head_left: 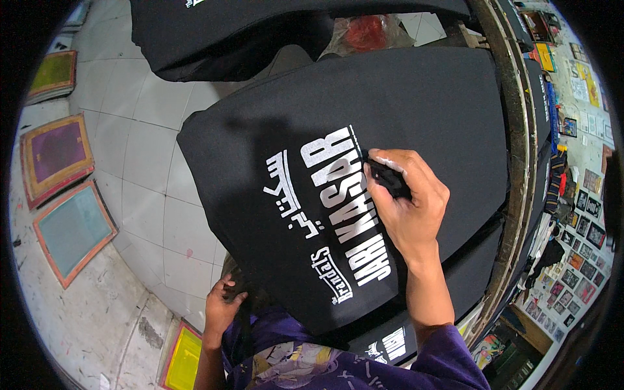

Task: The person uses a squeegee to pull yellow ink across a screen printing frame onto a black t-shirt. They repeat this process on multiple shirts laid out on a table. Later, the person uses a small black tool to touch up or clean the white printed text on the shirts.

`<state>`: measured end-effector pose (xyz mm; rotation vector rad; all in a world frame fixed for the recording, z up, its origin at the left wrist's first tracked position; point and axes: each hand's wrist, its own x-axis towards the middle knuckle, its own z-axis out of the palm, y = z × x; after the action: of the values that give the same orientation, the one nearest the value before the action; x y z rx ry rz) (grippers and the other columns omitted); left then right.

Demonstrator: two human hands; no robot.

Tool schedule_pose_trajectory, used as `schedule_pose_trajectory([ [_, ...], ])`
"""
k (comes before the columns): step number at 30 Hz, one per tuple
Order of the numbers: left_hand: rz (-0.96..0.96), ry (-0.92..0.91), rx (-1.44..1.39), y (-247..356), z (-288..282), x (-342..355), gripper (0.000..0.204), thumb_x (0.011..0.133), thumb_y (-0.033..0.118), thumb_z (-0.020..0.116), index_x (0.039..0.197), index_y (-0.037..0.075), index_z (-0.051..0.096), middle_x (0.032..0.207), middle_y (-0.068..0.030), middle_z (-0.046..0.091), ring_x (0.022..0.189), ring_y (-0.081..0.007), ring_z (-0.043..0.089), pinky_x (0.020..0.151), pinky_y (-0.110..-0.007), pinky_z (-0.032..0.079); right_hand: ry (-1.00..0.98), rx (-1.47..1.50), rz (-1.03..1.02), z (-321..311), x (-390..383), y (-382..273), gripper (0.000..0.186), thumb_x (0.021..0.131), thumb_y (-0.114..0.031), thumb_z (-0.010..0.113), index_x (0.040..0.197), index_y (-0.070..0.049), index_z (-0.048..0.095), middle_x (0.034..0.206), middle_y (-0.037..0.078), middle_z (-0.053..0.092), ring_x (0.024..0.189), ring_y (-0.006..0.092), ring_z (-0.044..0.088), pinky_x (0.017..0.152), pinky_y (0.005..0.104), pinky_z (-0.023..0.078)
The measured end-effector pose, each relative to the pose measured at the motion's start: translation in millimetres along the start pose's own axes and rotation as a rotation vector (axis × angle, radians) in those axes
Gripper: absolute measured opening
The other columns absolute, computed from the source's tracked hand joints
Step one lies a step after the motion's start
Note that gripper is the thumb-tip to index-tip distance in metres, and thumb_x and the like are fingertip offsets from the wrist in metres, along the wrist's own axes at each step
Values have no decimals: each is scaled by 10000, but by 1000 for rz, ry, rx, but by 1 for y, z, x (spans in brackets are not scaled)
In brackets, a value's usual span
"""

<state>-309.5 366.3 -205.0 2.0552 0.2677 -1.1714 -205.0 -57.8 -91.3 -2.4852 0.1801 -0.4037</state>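
A black shirt [429,97] with white printed lettering lies spread on a board in front of me. Over the print's right side, my right hand [416,208] is closed, thumb and fingers pinched round a small black bunched thing [391,181] that looks like cloth. White paint marks its fingertips. At the lower left, beside the board's near edge, my left hand [222,311] has its fingers curled round something dark; I cannot make out what it is.
Another black shirt [247,39] lies on the far board. A worn rail [517,162] runs along the right. Framed printing screens, one purple [58,156], one grey-blue [75,227] and one yellow [183,361], lean at the left. A plastic bag [364,34] with red contents lies beyond.
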Motion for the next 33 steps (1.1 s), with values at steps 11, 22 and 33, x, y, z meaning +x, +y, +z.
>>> schedule_pose_trajectory([
  [11,63,19,13,-17,5,6,638,778,117,876,1335,-36,603,1122,-153,702,967,-269,713,866,-364,562,19,-3,23,-10,-19,-1,318,734,29,798,1046,-6,742,939,140,745,843,259,741,732,324,576],
  [22,30,18,-43,-8,3,-1,643,784,130,878,1341,-32,600,1127,-153,699,951,-263,713,848,-351,566,-20,-9,50,-4,-15,-5,331,732,15,802,1057,-1,738,957,138,744,831,258,736,733,332,577],
  [33,64,22,58,2,0,5,591,796,112,869,1301,-51,608,1192,-188,699,1010,-268,724,881,-357,574,32,9,5,2,-1,0,355,737,21,792,1086,-12,733,944,145,733,829,271,734,712,328,563],
])
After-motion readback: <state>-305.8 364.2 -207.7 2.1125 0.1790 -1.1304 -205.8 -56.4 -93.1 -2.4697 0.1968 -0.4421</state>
